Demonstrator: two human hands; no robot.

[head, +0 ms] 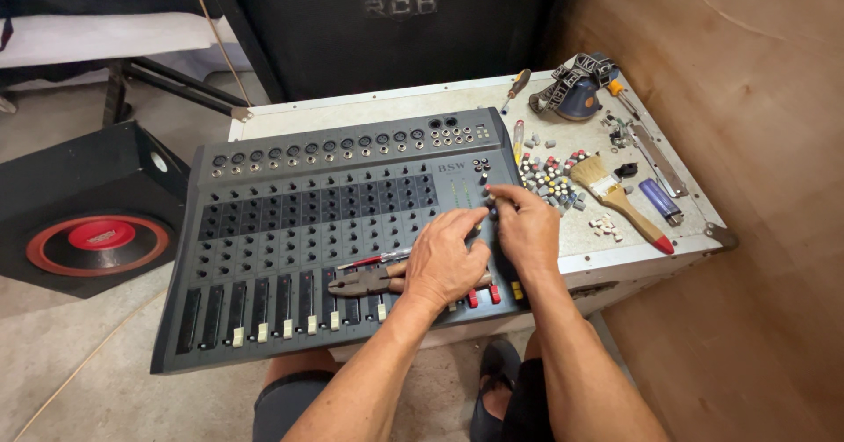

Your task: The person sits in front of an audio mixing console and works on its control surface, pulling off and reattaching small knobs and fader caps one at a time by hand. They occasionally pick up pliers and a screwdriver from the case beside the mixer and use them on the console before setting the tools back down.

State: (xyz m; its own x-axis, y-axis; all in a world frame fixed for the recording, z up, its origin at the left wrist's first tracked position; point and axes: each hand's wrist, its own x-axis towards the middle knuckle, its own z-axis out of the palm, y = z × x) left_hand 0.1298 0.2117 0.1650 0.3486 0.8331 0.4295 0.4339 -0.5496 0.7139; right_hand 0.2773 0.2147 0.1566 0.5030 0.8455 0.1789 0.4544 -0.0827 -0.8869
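Note:
A grey audio mixer [290,204] with rows of small black knobs and white sliders lies on a white case. My left hand [444,262] rests on the mixer's lower right, over the handles of a pair of pliers [356,284] that lie flat on the panel. Its fingers reach up to my right hand [525,226]. My right hand pinches a small knob [490,198] at the mixer's right edge. A thin red-handled screwdriver [378,259] lies just above the pliers. Whether my left fingers grip anything is hidden.
On the white case top [615,240] to the right lie several loose knob caps [549,178], a paint brush [615,197], a blue lighter [659,200], a screwdriver [517,86] and a headlamp [576,90]. A black speaker [88,213] sits on the floor at left, and a wooden wall [756,143] stands at right.

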